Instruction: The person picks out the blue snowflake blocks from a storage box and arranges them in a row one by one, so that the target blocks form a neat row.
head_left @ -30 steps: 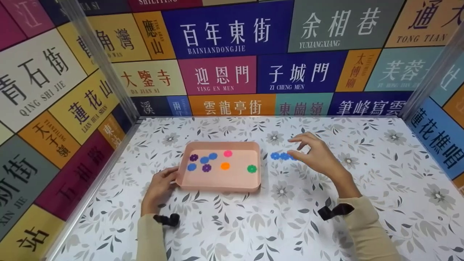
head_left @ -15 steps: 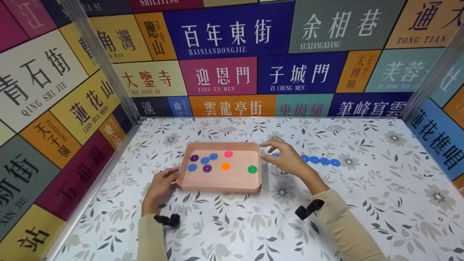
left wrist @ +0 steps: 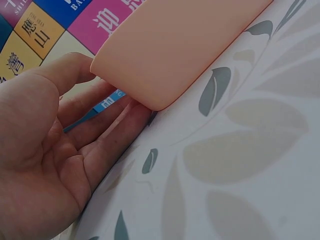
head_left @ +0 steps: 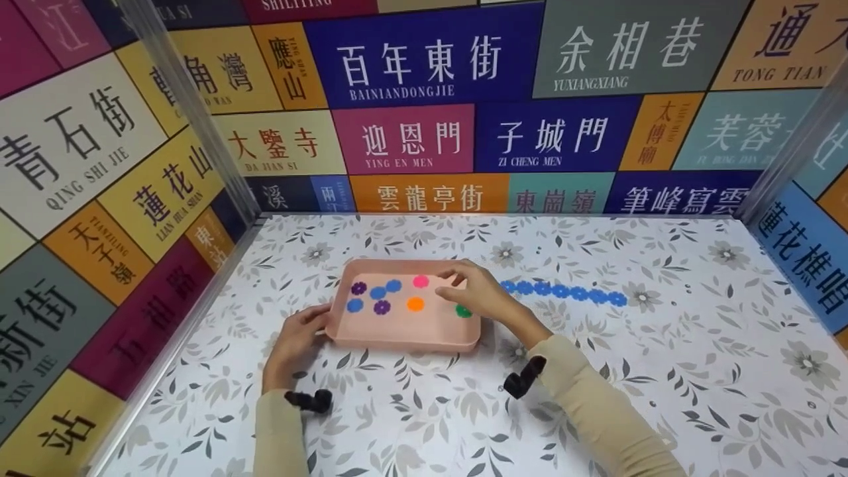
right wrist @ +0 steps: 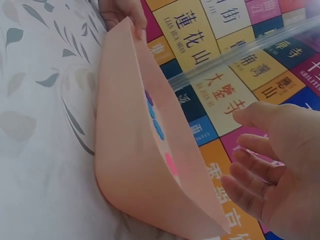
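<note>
A pink tray (head_left: 404, 344) lies on the table, holding small flower-shaped discs: three blue, two purple (head_left: 382, 307), one pink (head_left: 421, 281), one orange (head_left: 415, 304) and one green (head_left: 463, 311). My left hand (head_left: 295, 344) grips the tray's left end; in the left wrist view its thumb (left wrist: 70, 70) meets the rim while the other fingers lie against the wall below. Above the tray's right side hovers my right hand (head_left: 487, 291), fingers loosely bent and apart with nothing between them, partly covering the green disc. Beyond it runs a row of several blue flower discs (head_left: 560, 291).
The table (head_left: 411, 411) has a white cover printed with grey leaves and flowers. Behind and beside it stand walls of coloured sign panels (head_left: 424, 59), with clear corner strips (head_left: 192, 112). Each wrist wears a black camera mount (head_left: 523, 377).
My right hand has moved left from the row of blue discs, across the tray's right rim, to above the tray. More of the row shows now. The left hand keeps its place.
</note>
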`<state>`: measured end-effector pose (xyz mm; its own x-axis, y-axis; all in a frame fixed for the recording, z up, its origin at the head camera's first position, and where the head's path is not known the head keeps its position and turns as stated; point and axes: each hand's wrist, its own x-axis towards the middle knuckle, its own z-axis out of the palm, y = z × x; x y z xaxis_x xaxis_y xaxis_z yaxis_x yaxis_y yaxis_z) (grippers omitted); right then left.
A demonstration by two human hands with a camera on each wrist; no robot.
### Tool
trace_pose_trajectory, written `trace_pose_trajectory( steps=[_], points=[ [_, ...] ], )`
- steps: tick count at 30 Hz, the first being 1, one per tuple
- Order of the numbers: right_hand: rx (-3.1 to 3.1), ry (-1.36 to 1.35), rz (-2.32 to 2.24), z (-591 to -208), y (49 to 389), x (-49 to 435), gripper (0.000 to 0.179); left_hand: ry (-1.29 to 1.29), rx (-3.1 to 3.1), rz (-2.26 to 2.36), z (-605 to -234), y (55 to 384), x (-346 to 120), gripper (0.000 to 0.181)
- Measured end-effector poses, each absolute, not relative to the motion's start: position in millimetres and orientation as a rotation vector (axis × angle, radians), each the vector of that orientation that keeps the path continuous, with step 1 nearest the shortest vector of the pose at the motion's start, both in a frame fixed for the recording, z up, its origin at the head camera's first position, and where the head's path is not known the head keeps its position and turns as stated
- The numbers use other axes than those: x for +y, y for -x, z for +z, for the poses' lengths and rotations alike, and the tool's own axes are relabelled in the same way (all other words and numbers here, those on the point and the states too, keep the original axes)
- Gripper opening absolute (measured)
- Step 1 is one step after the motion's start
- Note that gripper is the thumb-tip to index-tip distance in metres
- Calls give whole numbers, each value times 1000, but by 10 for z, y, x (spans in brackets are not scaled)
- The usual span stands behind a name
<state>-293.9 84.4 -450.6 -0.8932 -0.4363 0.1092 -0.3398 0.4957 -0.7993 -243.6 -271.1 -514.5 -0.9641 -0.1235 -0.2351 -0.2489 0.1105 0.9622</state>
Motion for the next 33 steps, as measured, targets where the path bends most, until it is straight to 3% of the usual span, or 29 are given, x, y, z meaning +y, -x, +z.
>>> trace_pose_trajectory(
  steps=[27,33],
  points=[
    [2498,577,-1283,-4837,3066,-192,35,378,2324,1952,-5144,2456,-2706,40],
    [2535,655,-1193,-4870,3052,-358,36,379,2333,1941,-5150,2436,-2703,39]
  ],
)
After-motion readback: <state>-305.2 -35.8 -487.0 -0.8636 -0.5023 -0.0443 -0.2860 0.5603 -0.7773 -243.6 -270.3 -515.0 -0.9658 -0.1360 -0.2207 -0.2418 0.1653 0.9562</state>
